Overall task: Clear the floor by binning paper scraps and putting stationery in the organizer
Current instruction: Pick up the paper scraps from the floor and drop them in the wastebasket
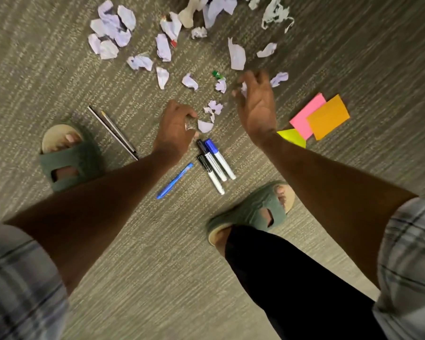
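Now the person is bending over the carpet (59, 57), and both arms are reaching down among the paper scraps (111, 28) that are lying scattered ahead of the feet. The left hand (174, 128) is hovering back-up with its fingers curling inward; its fingertips are closing round a pale scrap (189, 124), which is only partly showing under them. Another flat scrap (205, 126) is lying just beside those fingertips. The right hand (255, 104) is turning its palm toward the camera, fingers half bent, and thumb and fingers are pinching a white scrap (243, 89); motion blur is softening the fingertips.

Three markers (216, 163) are lying side by side just below the left hand, with a blue pen (174, 180) near them. Two pencils (113, 132) are lying together to the left, near one of the green slippers (69, 158). Pink, orange and yellow sticky notes (328, 116) are overlapping on the carpet just right of the right wrist.
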Demonstrator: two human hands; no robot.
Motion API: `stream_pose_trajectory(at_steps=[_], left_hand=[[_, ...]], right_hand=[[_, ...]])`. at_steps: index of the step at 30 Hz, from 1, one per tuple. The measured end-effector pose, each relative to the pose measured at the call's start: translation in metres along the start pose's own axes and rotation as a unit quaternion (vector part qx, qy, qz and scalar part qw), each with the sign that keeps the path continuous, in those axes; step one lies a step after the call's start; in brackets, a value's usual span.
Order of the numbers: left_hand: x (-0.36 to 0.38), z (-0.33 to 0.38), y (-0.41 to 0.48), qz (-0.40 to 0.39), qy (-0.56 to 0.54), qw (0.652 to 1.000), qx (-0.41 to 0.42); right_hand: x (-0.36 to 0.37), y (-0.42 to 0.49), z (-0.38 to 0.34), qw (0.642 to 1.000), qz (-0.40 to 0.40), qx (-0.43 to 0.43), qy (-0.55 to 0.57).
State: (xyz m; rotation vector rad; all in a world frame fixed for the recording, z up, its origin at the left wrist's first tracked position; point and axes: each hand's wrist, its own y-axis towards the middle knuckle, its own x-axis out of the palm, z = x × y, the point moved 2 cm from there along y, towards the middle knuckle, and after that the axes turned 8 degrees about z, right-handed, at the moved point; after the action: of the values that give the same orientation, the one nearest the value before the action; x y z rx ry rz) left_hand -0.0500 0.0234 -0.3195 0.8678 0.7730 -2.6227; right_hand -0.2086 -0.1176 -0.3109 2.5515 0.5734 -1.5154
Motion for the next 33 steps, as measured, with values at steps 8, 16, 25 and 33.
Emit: stream_pose_trajectory(at_steps=[8,16,25,33], left_hand=[[0.020,0.045,0.018,-0.138,0.101,0.985,0.032],[0.025,0.033,0.029,-0.135,0.144,0.975,0.103],[-0.027,0.019,0.052,-0.013,0.114,0.990,0.080],[-0.030,0.026,0.075,-0.112,0.152,0.981,0.046]], right_hand=[[-0.032,0.029,0.072,0.998,0.001,-0.005,-0.063],[-0.001,0.049,0.039,0.971,-0.202,0.035,-0.122],[0.024,0.004,-0.008,0.945,-0.209,-0.189,-0.168],[-0.030,-0.006,0.052,0.968,-0.185,-0.095,-0.143]])
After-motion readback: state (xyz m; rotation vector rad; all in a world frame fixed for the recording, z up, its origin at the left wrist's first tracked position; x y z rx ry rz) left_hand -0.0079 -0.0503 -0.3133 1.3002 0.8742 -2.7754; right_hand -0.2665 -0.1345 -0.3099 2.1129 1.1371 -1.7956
